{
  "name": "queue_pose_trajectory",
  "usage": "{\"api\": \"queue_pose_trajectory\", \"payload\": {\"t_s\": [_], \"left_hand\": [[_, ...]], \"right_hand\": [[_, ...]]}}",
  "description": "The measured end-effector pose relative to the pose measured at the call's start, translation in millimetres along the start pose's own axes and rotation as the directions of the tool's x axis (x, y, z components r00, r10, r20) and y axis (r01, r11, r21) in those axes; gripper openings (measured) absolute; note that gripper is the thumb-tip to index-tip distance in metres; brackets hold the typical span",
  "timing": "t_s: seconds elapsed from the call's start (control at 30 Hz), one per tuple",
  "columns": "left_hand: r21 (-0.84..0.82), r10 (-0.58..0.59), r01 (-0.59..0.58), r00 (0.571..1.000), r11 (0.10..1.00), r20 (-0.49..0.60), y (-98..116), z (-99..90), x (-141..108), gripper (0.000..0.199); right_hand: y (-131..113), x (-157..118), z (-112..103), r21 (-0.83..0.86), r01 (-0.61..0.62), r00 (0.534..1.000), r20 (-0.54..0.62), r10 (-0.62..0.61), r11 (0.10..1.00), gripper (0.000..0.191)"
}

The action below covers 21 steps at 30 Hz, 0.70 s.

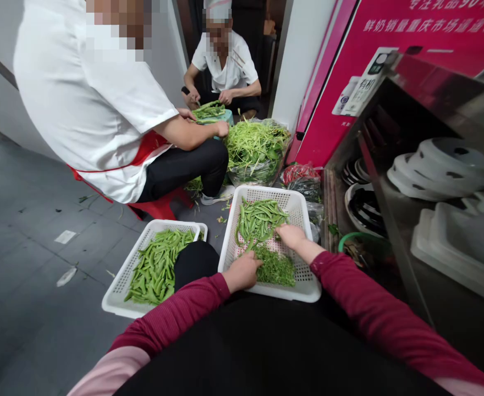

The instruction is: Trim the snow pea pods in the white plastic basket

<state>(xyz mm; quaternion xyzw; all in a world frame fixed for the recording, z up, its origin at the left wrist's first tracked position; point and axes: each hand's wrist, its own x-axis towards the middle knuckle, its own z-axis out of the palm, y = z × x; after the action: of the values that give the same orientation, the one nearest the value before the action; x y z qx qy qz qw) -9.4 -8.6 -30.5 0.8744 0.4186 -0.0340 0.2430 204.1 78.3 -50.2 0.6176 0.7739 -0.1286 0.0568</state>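
Observation:
My left hand [243, 271] is over the near left part of a white perforated basket [315, 286], its fingers drawn together beside a heap of thin green trimmings [275, 268]. Across the basket, my right hand [292, 236] is closed too, at the right edge of a pile of green pea pods [260, 220]. Whatever is between the fingers of either hand is too small or hidden to make out. To the left, a second white basket [116, 293] holds many more pods [155, 264], with my dark-clad knee partly in front of it.
One person in white [102, 104] sits on a red stool [161, 204] at left. Another person [227, 66] handles green stalks behind a bag of greens [256, 143]. A metal shelf [390, 203] with stacked white dishes stands at right. Scraps lie on the grey floor [39, 264].

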Motion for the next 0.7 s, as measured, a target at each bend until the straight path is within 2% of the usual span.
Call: {"api": "queue_pose_trajectory", "payload": {"t_s": [0.13, 0.27, 0.37, 0.43, 0.53, 0.63, 0.7], "left_hand": [[0.032, -0.041, 0.04, 0.999, 0.999, 0.018, 7, -11.7, -2, 0.024], [-0.171, -0.143, 0.128, 0.986, 0.977, -0.081, 6, -22.1, 4, 0.025], [-0.368, -0.211, 0.139, 0.964, 0.919, -0.163, 5, -26.7, 14, 0.025], [-0.424, -0.198, 0.109, 0.965, 0.899, -0.171, 7, -29.2, 20, 0.025], [-0.5, -0.109, 0.047, 0.99, 0.865, -0.095, 14, -34.4, 21, 0.024], [-0.668, -0.037, 0.072, 0.997, 0.74, 0.067, 23, -42.0, 13, 0.024], [-0.751, -0.005, 0.103, 0.991, 0.653, 0.132, 27, -46.6, 6, 0.022]], "right_hand": [[-7, 4, 13, -0.051, 0.082, 0.994, 0.081, -0.078, 0.995, 0.021], [-8, -9, 5, -0.053, 0.194, 0.977, 0.101, -0.189, 0.979, 0.02], [-15, -33, -6, 0.035, 0.336, 0.942, -0.002, -0.336, 0.941, 0.023], [-21, -52, -12, 0.117, 0.441, 0.896, -0.119, -0.429, 0.89, 0.025], [-25, -76, -19, 0.19, 0.52, 0.848, -0.234, -0.476, 0.833, 0.027], [-25, -93, -23, 0.266, 0.532, 0.838, -0.301, -0.455, 0.804, 0.027], [-24, -100, -23, 0.327, 0.538, 0.834, -0.341, -0.434, 0.777, 0.025]]}}
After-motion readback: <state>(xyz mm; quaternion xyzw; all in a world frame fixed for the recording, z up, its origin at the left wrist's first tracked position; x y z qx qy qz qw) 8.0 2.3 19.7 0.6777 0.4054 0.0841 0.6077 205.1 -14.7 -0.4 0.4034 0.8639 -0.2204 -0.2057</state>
